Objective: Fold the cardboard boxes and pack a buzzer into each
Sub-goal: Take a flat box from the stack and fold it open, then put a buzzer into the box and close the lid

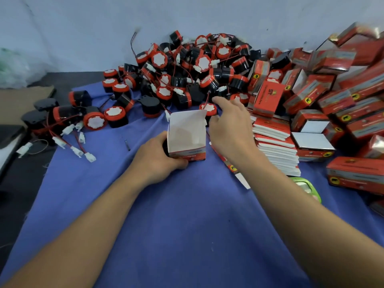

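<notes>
Two bare forearms come up from the bottom edge of the frame over a blue cloth [187, 221] that covers most of the lower picture. At centre the left hand [158, 156] grips an open box [187, 134] by its lower left corner, thumb laid on the red printed front. The box stands upright on the cloth with its top flap raised and its white inside showing. Just right of it the right hand [230, 121] reaches forward with fingers spread and loose, index finger and thumb on either side of a single buzzer [207, 108] right behind the box; whether they touch it cannot be told.

A heap of buzzers [187, 65], black with red rims and white faces, fills the upper centre against a pale wall [83, 28]; loose buzzers [94, 120] lie at centre left, their red wires ending in white connectors [76, 150]. A stack of flat boxes [276, 150] sits just right of the right hand; a pile of folded boxes [332, 90] crowds the right edge. A green object [307, 186] shows partly behind the right forearm; a brown cardboard sheet [22, 100] lies at the left edge.
</notes>
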The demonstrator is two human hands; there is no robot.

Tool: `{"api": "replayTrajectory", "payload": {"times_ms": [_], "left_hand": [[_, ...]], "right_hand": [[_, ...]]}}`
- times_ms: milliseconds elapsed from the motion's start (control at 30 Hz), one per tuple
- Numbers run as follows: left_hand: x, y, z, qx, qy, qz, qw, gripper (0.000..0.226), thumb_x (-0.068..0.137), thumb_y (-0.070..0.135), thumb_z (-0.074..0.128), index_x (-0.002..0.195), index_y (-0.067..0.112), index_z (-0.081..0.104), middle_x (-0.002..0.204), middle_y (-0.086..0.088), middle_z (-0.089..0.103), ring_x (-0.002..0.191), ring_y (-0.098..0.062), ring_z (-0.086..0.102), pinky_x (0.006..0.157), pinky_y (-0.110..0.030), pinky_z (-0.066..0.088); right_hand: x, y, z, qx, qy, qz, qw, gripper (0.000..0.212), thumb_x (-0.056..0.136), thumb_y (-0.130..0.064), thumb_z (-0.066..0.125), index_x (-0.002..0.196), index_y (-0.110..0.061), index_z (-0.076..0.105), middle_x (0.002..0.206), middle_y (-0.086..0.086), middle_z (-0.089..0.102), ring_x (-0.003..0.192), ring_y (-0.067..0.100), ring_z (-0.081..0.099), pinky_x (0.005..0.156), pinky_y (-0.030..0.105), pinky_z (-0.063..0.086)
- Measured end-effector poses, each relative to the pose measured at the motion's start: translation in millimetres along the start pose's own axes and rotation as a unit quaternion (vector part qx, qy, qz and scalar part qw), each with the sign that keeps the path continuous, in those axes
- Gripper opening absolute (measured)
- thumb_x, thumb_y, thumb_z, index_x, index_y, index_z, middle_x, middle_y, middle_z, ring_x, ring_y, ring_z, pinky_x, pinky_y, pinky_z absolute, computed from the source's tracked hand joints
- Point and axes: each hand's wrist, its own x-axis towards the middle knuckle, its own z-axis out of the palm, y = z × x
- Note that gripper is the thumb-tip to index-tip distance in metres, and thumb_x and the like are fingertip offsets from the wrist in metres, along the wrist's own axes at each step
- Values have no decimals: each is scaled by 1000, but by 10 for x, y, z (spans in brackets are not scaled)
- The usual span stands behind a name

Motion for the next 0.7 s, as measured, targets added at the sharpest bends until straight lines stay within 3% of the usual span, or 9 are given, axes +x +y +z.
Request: {"api": "replayTrajectory", "payload": {"times_ms": [100,200,300,367,433,567,600,700], "left_hand": [[-1,-14,-13,-11,27,-12,1000,69,51,47,82,118,44,65,105,22,75,96,-5,68,79,-31,57],[7,-36,-7,-6,49,-3,999,60,65,35,87,122,39,66,107,19,74,97,-5,67,78,-27,54],[5,-60,2,2,50,9,999,55,68,29,88,118,39,65,101,21,73,93,2,64,74,-20,51],[-2,-62,-6,2,48,10,999,54,69,29,88,115,41,64,98,24,70,91,6,62,70,-17,47],[-1,-53,-8,8,48,11,999,54,69,30,87,116,42,62,98,25,69,90,6,61,69,-17,47],[3,-42,-2,20,44,16,999,58,72,30,86,122,39,60,107,19,70,93,2,62,78,-27,53],[4,-40,-5,22,43,16,999,57,72,31,86,122,39,59,108,18,70,94,0,62,80,-30,55],[-1,-17,-3,25,40,16,999,57,72,29,86,122,37,59,110,16,71,97,-7,64,86,-40,57]], "right_hand": [[558,-112,172,7,-88,-7,996,66,95,-6,52,158,-20,37,157,14,39,147,34,30,117,43,33],[1032,-139,370,-88,-176,-43,979,80,96,-16,63,163,-17,18,169,13,17,155,36,14,123,51,25],[1192,-35,573,-202,-273,-54,939,87,97,-23,65,164,-15,10,166,20,19,151,42,21,118,55,31],[1148,32,654,-201,-239,-66,948,66,98,-21,57,157,-12,29,151,23,39,136,43,40,102,49,43],[1085,38,656,-173,-188,-65,965,37,96,-16,53,132,-9,56,122,20,61,109,40,57,79,43,47],[981,26,515,-153,-208,-43,965,16,90,-18,62,91,-7,73,82,12,65,82,36,62,65,38,51],[948,35,459,-156,-209,-46,964,18,90,-22,63,91,-7,72,82,11,65,80,35,62,65,38,52],[837,97,272,-227,-220,-67,946,33,90,-36,66,116,-14,64,103,10,66,86,32,56,70,39,49]]}}
